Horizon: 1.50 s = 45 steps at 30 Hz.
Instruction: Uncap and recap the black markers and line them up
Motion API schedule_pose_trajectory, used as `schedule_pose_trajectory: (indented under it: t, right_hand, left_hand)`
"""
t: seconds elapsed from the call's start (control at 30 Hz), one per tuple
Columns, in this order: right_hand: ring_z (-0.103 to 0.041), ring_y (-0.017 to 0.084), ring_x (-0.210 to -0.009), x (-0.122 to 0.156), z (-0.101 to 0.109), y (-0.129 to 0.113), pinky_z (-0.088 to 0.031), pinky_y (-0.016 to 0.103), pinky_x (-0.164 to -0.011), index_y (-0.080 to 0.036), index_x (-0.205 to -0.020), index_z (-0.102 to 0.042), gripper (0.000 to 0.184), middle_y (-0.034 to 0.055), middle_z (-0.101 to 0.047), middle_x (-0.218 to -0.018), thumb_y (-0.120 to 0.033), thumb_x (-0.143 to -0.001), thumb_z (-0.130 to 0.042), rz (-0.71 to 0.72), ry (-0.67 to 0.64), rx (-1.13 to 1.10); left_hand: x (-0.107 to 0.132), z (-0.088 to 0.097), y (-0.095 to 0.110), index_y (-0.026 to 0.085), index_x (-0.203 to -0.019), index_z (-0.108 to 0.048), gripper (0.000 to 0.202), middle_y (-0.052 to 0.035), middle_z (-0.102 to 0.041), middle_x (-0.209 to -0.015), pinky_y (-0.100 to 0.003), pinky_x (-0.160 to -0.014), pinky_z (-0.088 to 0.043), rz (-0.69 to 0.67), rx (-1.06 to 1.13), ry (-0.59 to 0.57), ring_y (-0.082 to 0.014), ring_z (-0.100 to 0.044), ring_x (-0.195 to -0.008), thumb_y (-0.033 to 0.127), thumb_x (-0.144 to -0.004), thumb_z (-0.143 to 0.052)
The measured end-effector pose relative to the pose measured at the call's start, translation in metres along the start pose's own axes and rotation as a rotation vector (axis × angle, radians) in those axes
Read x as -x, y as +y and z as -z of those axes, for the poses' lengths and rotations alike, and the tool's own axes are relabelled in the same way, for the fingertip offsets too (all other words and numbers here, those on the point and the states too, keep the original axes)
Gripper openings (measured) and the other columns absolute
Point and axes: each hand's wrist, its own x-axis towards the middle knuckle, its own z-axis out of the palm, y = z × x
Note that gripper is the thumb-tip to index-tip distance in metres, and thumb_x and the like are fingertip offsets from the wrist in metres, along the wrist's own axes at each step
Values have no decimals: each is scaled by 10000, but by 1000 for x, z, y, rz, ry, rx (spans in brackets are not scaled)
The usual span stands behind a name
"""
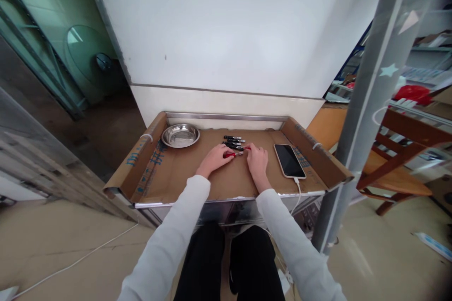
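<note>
Bowl: steel, far left on the table, well apart from both hands.
Left hand: flat-ish on the surface near the middle, fingers curled in and clamped on a pen.
Pen: red body, pale tip pointing right, low over the surface between the two hands.
Pile: several black pens lying side by side, just beyond the fingertips, nothing over them.
Right hand: just right of the pen, fingers drawn together at a small red piece; the grip is too small to tell.
Phone: dark screen up, just right of the right hand, not touching it.
Cable: white, plugged in at the phone's near end, dropping over the table edge.
Surface: brown cardboard lining a metal table, its flaps raised left and right.
Room: white wall behind; grey pole and wooden chair at right; pale floor.
</note>
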Motion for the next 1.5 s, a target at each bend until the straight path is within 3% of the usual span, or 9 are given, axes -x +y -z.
schedule_pose_trajectory:
  t: [0.33, 0.5, 0.73, 1.03, 1.33, 1.43, 1.5]
  right_hand:
    - [-533, 197, -755, 0, -1, 0, -245, 311, -730, -220, -990, -632, 245, 66, -699, -839, -286, -936, -403, 22, 32, -66]
    - [-552, 194, -749, -1, -3, 1, -250, 309, -718, -214, -977, -631, 247, 65, -696, -836, -262, -939, -391, 35, 43, -72]
    - [-577, 184, -768, -2, -6, 1, -283, 294, -732, -195, -1001, -614, 251, 63, -694, -859, -280, -943, -385, 118, 82, -162]
    - [-579, 192, -734, -1, 2, 0, -294, 287, -703, -192, -1001, -605, 265, 66, -693, -844, -297, -939, -370, 46, 153, -193]
    - [-603, 203, -803, -3, -6, 0, -397, 302, -746, -194, -1003, -599, 243, 71, -688, -916, -283, -924, -386, 130, 101, -259]
    - [-605, 204, -850, -1, -6, 0, -440, 316, -787, -181, -1133, -560, 306, 87, -669, -976, -247, -912, -360, 169, 58, -333]
    - [-596, 196, -921, 1, -2, -2, -458, 316, -825, -184, -1295, -453, 425, 93, -635, -1082, -187, -881, -358, 257, 1, -392]
  left_hand:
    - [1, 4, 2, 219, -997, -661, 274, -38, -627, -979, -276, -821, -453, 100, 60, 103, -163, -600, -870, 372, -898, -457]
    - [-1, 1, -5, 202, -980, -658, 257, -41, -630, -965, -276, -847, -451, 76, 95, 175, -157, -600, -884, 345, -904, -458]
    - [-1, -2, -9, 213, -992, -655, 216, -36, -652, -979, -288, -872, -455, 28, 134, 187, -158, -606, -912, 328, -885, -508]
    - [-2, 3, -6, 200, -998, -651, 236, -46, -651, -977, -290, -867, -456, 72, 148, 322, -156, -602, -915, 322, -905, -472]
    - [-3, -1, -10, 204, -964, -654, 210, -31, -652, -954, -270, -863, -453, 27, 130, 268, -144, -604, -896, 320, -896, -492]
    - [-3, -3, -11, 209, -1007, -644, 221, -32, -640, -962, -268, -862, -453, 9, 104, 229, -144, -601, -899, 324, -897, -491]
    - [-2, -3, -11, 211, -1090, -616, 259, -38, -626, -975, -267, -849, -456, 1, 63, 193, -146, -598, -892, 331, -896, -493]
